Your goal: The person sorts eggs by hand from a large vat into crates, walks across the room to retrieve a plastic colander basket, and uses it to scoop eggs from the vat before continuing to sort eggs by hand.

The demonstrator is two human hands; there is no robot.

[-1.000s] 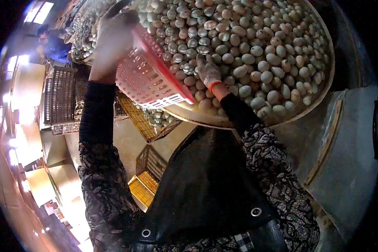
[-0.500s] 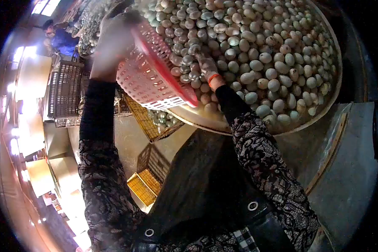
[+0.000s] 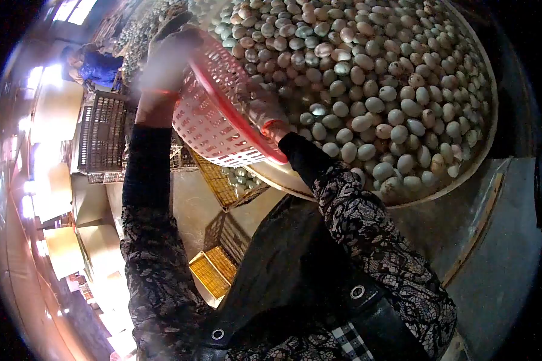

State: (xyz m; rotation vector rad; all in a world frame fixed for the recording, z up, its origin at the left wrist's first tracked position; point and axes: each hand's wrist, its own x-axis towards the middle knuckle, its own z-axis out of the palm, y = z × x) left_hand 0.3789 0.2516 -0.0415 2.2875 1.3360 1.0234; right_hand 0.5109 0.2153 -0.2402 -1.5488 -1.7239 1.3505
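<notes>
A pink-red plastic basket (image 3: 208, 126) with a holed wall is tilted on its side at the near left edge of a wide round container (image 3: 486, 135). Pale eggs (image 3: 397, 114) fill that container. My left hand (image 3: 171, 60), gloved and hazy in the picture, grips the basket by its far left side. At the basket's mouth is my right hand (image 3: 264, 110), also gloved, with an orange band at the wrist. Motion smears its fingers and the rim partly covers them, so whether it holds eggs cannot be told.
Below the basket, a yellow crate (image 3: 214, 174) holds several eggs. Another yellow crate (image 3: 214, 271) stands on the floor. Dark crates (image 3: 102, 132) are stacked at the left. A person in blue (image 3: 99, 66) is at the far left, near more eggs (image 3: 141, 36).
My right hand has moved left from among the eggs to the basket's mouth. Where it was, the eggs lie lower, with a darker gap. My left hand keeps hold of the basket.
</notes>
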